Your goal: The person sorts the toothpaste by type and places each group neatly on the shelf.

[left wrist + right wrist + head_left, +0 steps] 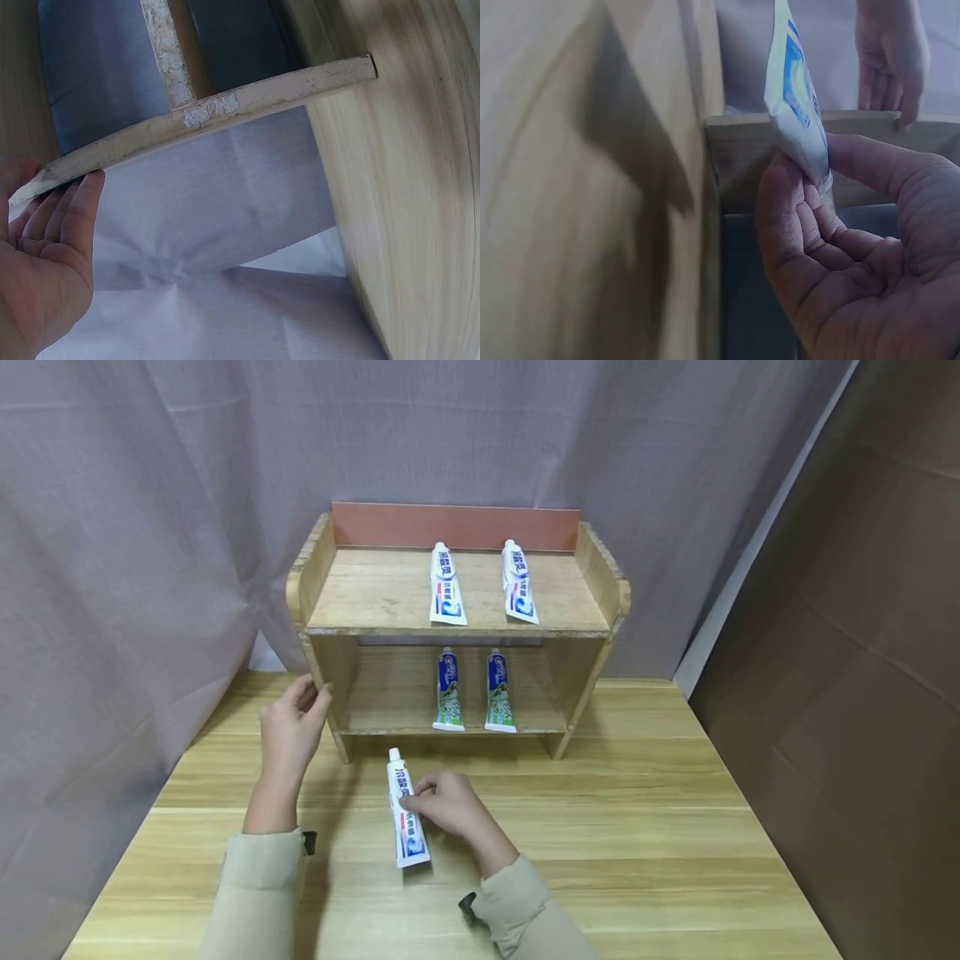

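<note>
A white toothpaste tube (pixel 405 814) with blue print is pinched at its side between the thumb and fingers of my right hand (pixel 450 806). Its cap points toward the shelf, and a shadow lies beneath it on the table. Up close in the right wrist view, the tube (pixel 799 112) stands edge-on between the fingertips. My left hand (pixel 292 727) is at the left side of a small wooden shelf (pixel 360 589). In the left wrist view, the thumb and fingers of the left hand (pixel 52 240) grip the side panel (pixel 277 94) from both faces.
Two similar white tubes (pixel 447 589) (pixel 519 585) lie on the upper board. Two blue-and-green toothpaste tubes (pixel 448 693) (pixel 498 693) lie on the lower board. The shelf stands on a wood-grain table (pixel 637 827), with a grey curtain (pixel 450 435) behind and a brown panel (pixel 840 635) at right.
</note>
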The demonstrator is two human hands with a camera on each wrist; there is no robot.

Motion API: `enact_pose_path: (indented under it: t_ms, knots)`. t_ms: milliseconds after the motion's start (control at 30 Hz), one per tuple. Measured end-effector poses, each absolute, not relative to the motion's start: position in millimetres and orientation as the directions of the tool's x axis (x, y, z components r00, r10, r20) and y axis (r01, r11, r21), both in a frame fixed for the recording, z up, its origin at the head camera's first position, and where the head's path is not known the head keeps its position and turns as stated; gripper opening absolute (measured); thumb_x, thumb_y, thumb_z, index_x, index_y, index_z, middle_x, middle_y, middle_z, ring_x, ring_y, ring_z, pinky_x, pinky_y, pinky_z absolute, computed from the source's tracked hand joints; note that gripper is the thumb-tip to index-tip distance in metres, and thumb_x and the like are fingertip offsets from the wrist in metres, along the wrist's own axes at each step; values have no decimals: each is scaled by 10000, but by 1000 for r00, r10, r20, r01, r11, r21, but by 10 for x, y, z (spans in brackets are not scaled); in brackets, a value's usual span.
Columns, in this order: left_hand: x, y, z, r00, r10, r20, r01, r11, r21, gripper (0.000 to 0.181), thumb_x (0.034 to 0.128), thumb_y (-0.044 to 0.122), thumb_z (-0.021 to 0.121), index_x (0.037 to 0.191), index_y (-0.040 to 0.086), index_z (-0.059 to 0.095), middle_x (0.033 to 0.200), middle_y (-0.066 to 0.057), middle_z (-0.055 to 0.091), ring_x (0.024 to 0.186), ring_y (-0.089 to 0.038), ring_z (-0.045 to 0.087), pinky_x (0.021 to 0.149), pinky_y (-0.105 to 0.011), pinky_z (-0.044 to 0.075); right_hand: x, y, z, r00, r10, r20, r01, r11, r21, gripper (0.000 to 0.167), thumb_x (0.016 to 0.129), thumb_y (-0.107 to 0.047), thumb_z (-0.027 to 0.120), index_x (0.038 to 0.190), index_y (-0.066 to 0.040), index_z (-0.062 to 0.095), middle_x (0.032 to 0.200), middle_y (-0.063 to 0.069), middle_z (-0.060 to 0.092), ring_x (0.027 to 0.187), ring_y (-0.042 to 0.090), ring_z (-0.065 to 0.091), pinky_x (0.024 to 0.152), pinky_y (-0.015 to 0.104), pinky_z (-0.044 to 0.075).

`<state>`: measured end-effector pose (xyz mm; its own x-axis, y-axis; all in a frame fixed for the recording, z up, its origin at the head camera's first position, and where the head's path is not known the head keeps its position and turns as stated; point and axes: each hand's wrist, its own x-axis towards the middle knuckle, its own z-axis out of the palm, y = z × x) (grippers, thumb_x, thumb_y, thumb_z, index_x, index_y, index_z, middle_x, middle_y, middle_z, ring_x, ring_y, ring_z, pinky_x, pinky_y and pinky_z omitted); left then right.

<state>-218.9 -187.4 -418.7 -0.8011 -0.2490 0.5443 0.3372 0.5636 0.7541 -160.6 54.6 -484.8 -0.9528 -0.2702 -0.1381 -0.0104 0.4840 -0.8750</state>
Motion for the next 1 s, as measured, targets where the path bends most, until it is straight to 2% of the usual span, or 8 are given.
enact_pose_path:
  t_ms: [233,433,600,667,767,1000]
  knots:
    - [-2194,-1867,-4185,-808,-246,536,331,563,758,243,962,198,685,1131,30,729,1073,-184,731,969,-307,737,820,-347,601,-1628,607,-4675,-956,-265,-126,-1,431,-903,237,853,-243,801,931,-40,707,778,17,692,788,342,712,620,322,593]
    - [-2190,-1872,-4186,-810,-250,531,324,564,760,245,962,198,685,1136,31,728,1079,-184,729,981,-311,733,834,-356,597,-1664,640,-4451,-960,-264,-92,-22,400,-916,209,875,-208,787,927,-24,700,767,31,697,721,313,725,655,411,632]
    - [-2179,-1876,-4193,-819,-247,518,316,560,766,256,967,206,679,1148,30,723,1091,-185,727,991,-315,730,839,-358,598,-1673,651,-4223,-963,-267,-40,-68,384,-921,202,870,-204,791,921,-26,712,767,24,705,727,311,729,645,356,629]
    - [-2177,-1877,-4194,-820,-247,517,314,560,766,260,969,213,677,1149,31,723,1091,-184,728,990,-316,730,838,-361,599,-1673,656,-4121,-962,-274,-19,-88,373,-923,195,868,-201,794,917,-31,713,775,25,708,703,260,723,640,327,628]
    - [-2178,-1876,-4188,-816,-245,523,320,562,763,261,969,211,674,1145,24,722,1084,-188,729,984,-320,731,835,-364,599,-1679,665,-3965,-958,-285,17,-129,377,-917,200,865,-236,798,911,-58,720,786,18,706,696,200,702,643,304,618]
    - [-2175,-1872,-4180,-814,-251,524,317,564,762,251,967,206,674,1134,26,725,1080,-184,731,982,-315,733,830,-373,602,-1664,649,-3493,-940,-317,126,-256,413,-874,223,861,-316,801,927,-115,729,828,-19,705,764,164,666,678,293,600]
